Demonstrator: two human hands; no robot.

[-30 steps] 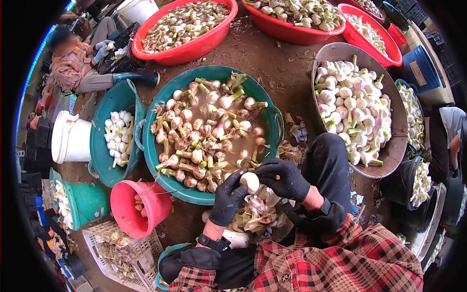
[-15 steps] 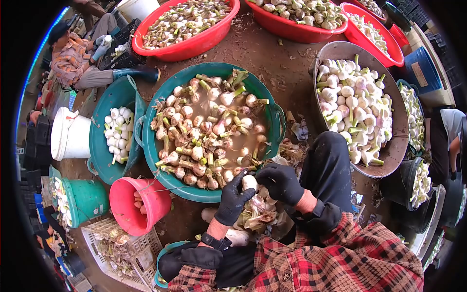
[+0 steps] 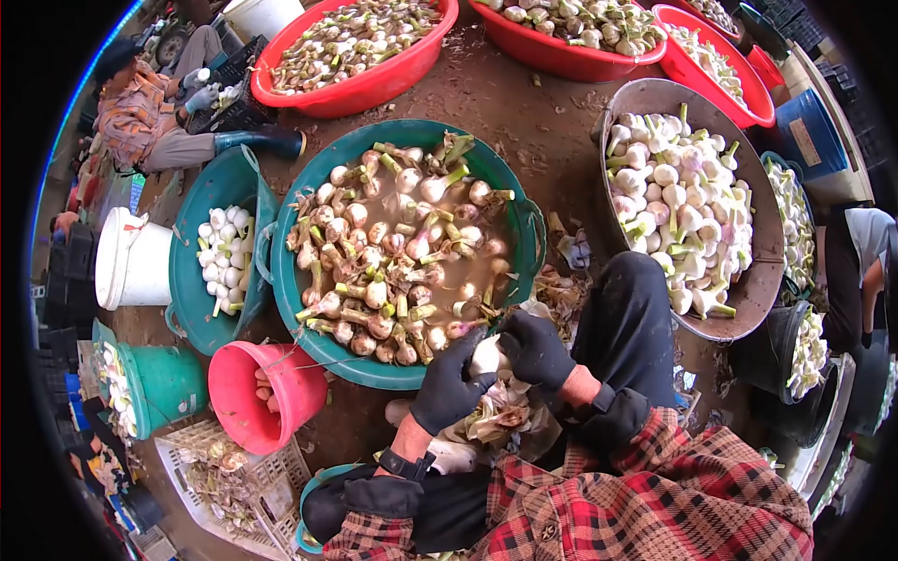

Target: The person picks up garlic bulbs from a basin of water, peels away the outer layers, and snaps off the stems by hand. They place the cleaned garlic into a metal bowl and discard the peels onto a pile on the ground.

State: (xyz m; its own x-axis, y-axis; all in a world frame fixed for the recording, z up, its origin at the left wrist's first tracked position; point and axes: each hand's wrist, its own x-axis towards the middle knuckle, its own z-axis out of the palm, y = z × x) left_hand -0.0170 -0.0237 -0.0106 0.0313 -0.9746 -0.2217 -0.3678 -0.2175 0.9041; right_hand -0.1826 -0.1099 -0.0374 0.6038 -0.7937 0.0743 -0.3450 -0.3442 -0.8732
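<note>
Garlic bulb [image 3: 487, 356] mostly covered by left hand [image 3: 451, 383], right hand [image 3: 536, 349]; red basin [image 3: 393, 86] cut off at top.

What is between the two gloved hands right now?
A white garlic bulb, gripped by the left hand and the right hand above a pile of peelings; the head view shows it.

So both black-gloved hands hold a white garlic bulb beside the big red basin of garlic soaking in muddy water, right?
Not quite. In the head view the basin of soaking garlic is green, not red. The rest holds: the left hand and the right hand, both black-gloved, hold the white garlic bulb beside it.
</note>
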